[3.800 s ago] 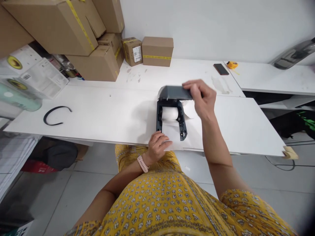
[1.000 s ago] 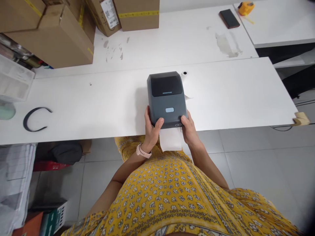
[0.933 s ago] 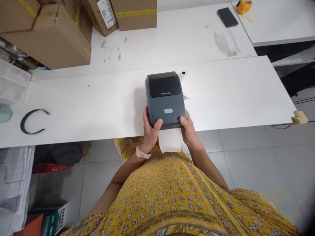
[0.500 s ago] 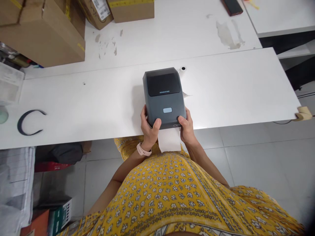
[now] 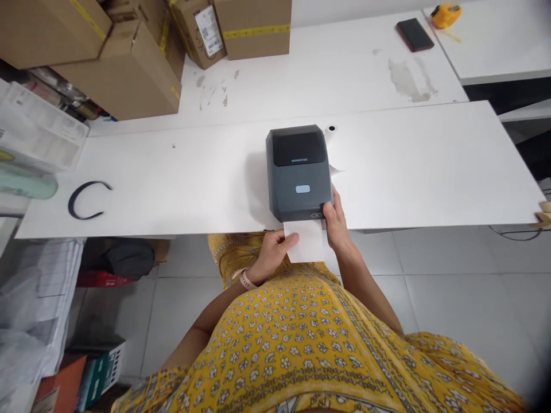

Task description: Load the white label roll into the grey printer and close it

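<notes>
A dark grey label printer (image 5: 298, 173) sits closed at the near edge of a white board (image 5: 181, 183). A strip of white label paper (image 5: 306, 241) hangs out of its front slot over the edge. My left hand (image 5: 272, 252) pinches the left side of that paper strip. My right hand (image 5: 336, 221) holds the printer's front right corner, thumb on top. A small white roll core (image 5: 330, 129) stands just behind the printer.
Cardboard boxes (image 5: 129, 63) are stacked at the back left. A black curved strip (image 5: 86, 199) lies on the board's left end. A dark phone (image 5: 415, 34) and a yellow tape measure (image 5: 446, 15) lie far right. Bags and boxes (image 5: 90, 378) sit on the floor at left.
The printer's lid, open earlier, is now closed. In the last half second my left hand let go of the printer's front left corner and took hold of the paper strip.
</notes>
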Available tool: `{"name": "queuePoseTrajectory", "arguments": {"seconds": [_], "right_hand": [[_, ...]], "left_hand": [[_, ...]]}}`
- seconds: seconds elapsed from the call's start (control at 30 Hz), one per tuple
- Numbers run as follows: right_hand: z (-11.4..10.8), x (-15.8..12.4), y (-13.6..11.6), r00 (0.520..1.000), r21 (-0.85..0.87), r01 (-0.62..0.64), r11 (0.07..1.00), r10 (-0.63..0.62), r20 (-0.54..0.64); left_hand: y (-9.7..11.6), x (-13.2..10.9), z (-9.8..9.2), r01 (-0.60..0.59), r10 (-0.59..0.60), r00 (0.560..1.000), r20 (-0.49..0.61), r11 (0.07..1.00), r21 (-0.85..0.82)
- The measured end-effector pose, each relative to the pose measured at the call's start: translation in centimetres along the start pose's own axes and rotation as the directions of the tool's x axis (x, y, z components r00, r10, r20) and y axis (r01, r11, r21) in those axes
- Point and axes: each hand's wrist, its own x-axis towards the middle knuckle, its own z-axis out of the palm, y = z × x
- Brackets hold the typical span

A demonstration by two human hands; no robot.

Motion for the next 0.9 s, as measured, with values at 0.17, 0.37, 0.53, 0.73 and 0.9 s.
{"name": "queuePoseTrajectory", "arguments": {"seconds": [0.17, 0.37, 0.53, 0.73, 0.9], "right_hand": [[0.4, -0.7, -2.7, 0.968, -0.275, 0.166, 0.947, -0.21, -0.137], [0.9, 0.0, -5.1, 0.899, -0.696, 0.353, 0.625, -0.434, 0.066], [1.1, 0.6, -4.9, 0.895, -0.819, 0.321, 0.475, -0.435, 0.098], [0.4, 0.7, -5.0, 0.873, -0.771, 0.389, 0.504, -0.468, 0.135], [-0.6, -0.1, -3.2, 0.891, -0.523, 0.411, 0.747, -0.451, 0.057]], "left_hand": [[0.5, 0.2, 0.3, 0.028, -0.026, 0.999, 0.035, 0.999, -0.04], [0.9, -0.5, -1.1, -0.189, 0.203, 0.977, -0.061, 0.965, 0.18], [1.5, 0.1, -2.2, -0.375, 0.47, 0.819, -0.327, 0.872, 0.315], [2.6, 1.9, -1.5, -0.574, 0.724, 0.64, -0.255, 0.672, 0.467], [2.1, 2.2, -0.8, -0.519, 0.635, 0.748, -0.192, 0.74, 0.427]]}}
